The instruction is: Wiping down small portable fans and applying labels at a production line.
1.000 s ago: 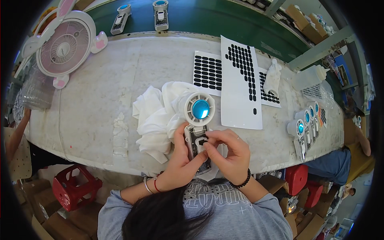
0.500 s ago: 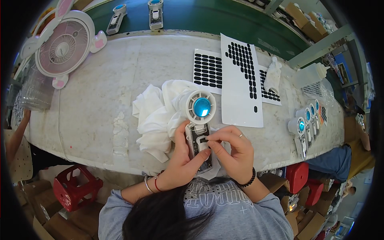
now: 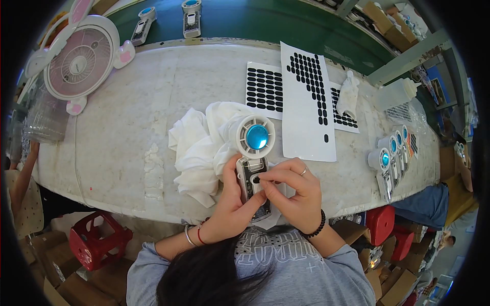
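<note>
My left hand [image 3: 236, 199] is wrapped around the clear and dark handle of a small handheld fan [image 3: 247, 167], thumb across its lower front. The fan lies head away from me, with a white slotted ring and a shiny blue centre. My right hand [image 3: 295, 196] is closed in a pinch over the handle, its fingertips at a small black oval sticker [image 3: 256, 179] on the white oval frame there. Whether the sticker lies fully flat is hidden by the fingers. A crumpled white cloth [image 3: 196, 148] lies under and left of the fan head.
Beyond my hands lie sheets of black oval stickers [image 3: 308, 122]. Several similar fans [image 3: 383, 163] stand in a row at right, near a squeeze bottle [image 3: 397, 96]. A pink-and-white rabbit-eared fan [image 3: 79, 64] stands at left. Two handheld fans [image 3: 192, 20] rest on the green belt [image 3: 245, 23].
My right fingertips have shifted slightly left and down onto the handle, and the black oval now shows in its white frame. The two fans on the green belt have moved left.
</note>
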A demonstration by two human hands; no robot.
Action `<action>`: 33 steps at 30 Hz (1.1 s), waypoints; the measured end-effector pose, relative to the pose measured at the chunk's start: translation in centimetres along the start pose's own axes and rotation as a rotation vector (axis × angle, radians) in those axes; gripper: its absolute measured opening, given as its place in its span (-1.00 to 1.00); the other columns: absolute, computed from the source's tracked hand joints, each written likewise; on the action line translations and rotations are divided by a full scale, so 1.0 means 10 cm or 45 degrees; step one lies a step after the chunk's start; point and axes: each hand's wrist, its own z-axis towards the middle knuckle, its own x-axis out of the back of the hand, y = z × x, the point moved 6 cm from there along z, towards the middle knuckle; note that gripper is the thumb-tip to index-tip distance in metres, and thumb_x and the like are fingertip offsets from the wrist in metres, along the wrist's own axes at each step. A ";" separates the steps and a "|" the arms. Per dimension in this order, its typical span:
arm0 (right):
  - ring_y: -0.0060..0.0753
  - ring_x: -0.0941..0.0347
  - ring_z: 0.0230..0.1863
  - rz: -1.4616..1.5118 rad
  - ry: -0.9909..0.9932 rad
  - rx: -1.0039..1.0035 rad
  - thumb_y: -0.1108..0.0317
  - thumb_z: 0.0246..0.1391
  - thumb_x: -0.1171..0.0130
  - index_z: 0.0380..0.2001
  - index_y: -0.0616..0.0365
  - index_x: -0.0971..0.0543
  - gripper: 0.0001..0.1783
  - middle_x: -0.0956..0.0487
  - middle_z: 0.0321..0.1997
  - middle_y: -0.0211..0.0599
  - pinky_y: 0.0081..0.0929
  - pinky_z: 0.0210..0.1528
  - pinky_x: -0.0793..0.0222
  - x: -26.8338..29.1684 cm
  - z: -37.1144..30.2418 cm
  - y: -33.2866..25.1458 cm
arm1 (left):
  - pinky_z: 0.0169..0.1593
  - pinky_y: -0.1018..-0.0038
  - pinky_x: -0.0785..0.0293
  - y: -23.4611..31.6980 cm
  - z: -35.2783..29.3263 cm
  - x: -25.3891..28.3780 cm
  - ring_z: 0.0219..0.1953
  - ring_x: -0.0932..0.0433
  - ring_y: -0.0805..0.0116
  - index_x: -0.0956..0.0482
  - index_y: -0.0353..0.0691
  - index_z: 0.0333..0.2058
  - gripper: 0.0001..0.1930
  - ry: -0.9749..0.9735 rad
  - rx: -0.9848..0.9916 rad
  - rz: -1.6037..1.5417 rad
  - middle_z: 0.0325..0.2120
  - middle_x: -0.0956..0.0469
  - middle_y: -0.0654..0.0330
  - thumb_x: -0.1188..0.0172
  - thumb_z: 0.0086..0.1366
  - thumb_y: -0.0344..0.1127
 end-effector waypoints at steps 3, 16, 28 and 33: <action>-0.40 -0.44 -0.33 -0.100 0.023 0.110 0.61 -0.19 -0.28 -0.37 0.16 -0.66 -0.78 -0.53 -0.39 -0.35 -0.53 -0.28 -0.34 0.01 0.02 -0.05 | -0.02 0.58 -0.33 0.01 0.00 0.00 -0.03 -0.30 0.53 0.13 -0.27 0.24 -0.31 0.012 0.023 0.014 -0.05 -0.23 0.22 -0.07 0.24 -0.61; -0.32 -0.41 -0.32 -0.246 0.012 0.420 0.62 -0.35 -0.25 -0.31 0.13 -0.67 -0.62 -0.51 -0.35 -0.38 -0.45 -0.27 -0.35 0.01 0.00 -0.08 | 0.08 0.54 -0.26 -0.01 0.01 0.00 0.04 -0.26 0.50 0.15 -0.27 0.24 -0.31 0.033 0.057 -0.047 0.00 -0.21 0.19 -0.03 0.25 -0.61; -0.35 -0.40 -0.19 0.011 -0.192 0.215 0.59 -0.16 -0.23 -0.20 0.15 -0.64 -0.65 -0.45 -0.15 -0.28 -0.46 -0.14 -0.35 -0.01 -0.02 0.08 | 0.08 0.50 -0.31 0.01 0.00 0.04 0.06 -0.31 0.46 0.15 -0.23 0.25 -0.29 0.022 0.085 -0.136 0.02 -0.26 0.15 -0.05 0.24 -0.62; -0.40 -0.37 -0.07 0.404 -0.169 -0.052 0.54 -0.08 -0.25 0.08 0.21 -0.41 -0.44 -0.38 -0.03 -0.25 -0.46 0.01 -0.30 -0.08 -0.04 0.31 | 0.07 0.46 -0.35 -0.03 -0.01 0.04 0.03 -0.39 0.40 0.13 -0.22 0.24 -0.29 -0.063 0.177 -0.233 -0.02 -0.34 0.11 -0.03 0.20 -0.65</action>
